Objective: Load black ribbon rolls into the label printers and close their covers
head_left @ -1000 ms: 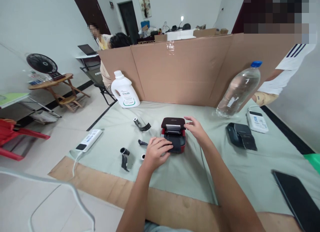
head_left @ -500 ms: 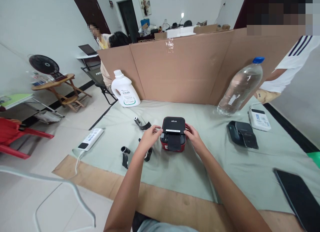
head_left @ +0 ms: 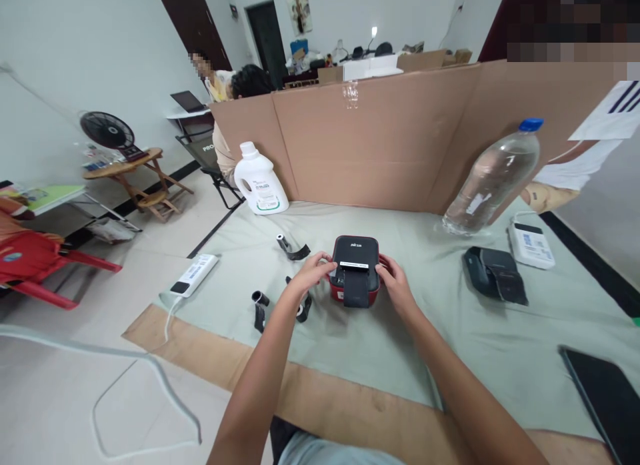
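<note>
A small red and black label printer [head_left: 357, 251] is on the cloth in front of me, a dark paper strip [head_left: 356, 290] hanging from its front slot. My left hand [head_left: 314, 271] has its fingertips on the printer's left side. On the opposite side, my right hand [head_left: 394, 278] presses thumb and fingers against the right edge, so the printer is held between both hands. Small rolls with black strips lie left of it: one roll [head_left: 286, 243] farther back, another [head_left: 260, 308] nearer, and a third [head_left: 303, 308] partly hidden behind my left forearm.
A white jug [head_left: 261, 185] and a leaning clear bottle [head_left: 493, 178] stand before a cardboard screen [head_left: 370, 151]. To the right are a black printer [head_left: 493, 271], a white power strip [head_left: 533, 241] and a dark phone [head_left: 603, 391]. Another power strip [head_left: 195, 275] lies left. People are beyond the screen.
The view has turned slightly left, so everything sits farther right. Both hands remain at the printer's sides, with more of its red rim showing beside the fingers.
</note>
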Demonstrator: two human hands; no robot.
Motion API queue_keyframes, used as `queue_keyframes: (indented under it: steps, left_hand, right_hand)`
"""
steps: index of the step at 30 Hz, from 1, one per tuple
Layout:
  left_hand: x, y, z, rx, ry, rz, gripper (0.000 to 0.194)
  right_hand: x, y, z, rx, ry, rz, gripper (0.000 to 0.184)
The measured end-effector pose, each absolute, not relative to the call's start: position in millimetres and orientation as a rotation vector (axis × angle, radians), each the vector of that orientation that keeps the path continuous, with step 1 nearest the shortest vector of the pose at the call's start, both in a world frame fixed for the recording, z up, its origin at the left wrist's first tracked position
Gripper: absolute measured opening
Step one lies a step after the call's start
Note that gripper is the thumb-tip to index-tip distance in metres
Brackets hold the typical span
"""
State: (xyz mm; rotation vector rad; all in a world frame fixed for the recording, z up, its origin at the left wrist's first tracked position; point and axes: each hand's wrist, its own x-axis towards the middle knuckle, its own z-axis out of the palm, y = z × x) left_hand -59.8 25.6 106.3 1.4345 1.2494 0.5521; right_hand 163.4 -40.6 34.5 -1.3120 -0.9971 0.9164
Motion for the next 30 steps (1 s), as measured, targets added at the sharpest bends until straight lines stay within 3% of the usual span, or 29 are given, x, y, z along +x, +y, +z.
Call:
queue_keyframes:
  steps: [4,7,13,19,30]
  left_hand:
    - [-84,38,91,1.589,1.262,0.875,0.027]
    - [-121,71,87,1.77,1.544,1.056,0.025]
    - [-160,147,83,1.865,2.032,0.603,0.044]
    - [-150,149,78,2.002,1.959,0.557,0.033]
    - [-234,91,129,2.129,1.402,0.55,0.031]
  right_hand:
    - [162,-56,23,-1.36,-0.959,0.873,0.056]
    - [159,-63,18,-1.402,-1.04,0.747,0.051]
    - [158,-62,16,-1.458,-1.133,0.623,0.046]
    - [160,-62,12,-1.455,-1.163,0.583,0.044]
    - [159,-61,12,-1.473,-1.174,0.588,0.045]
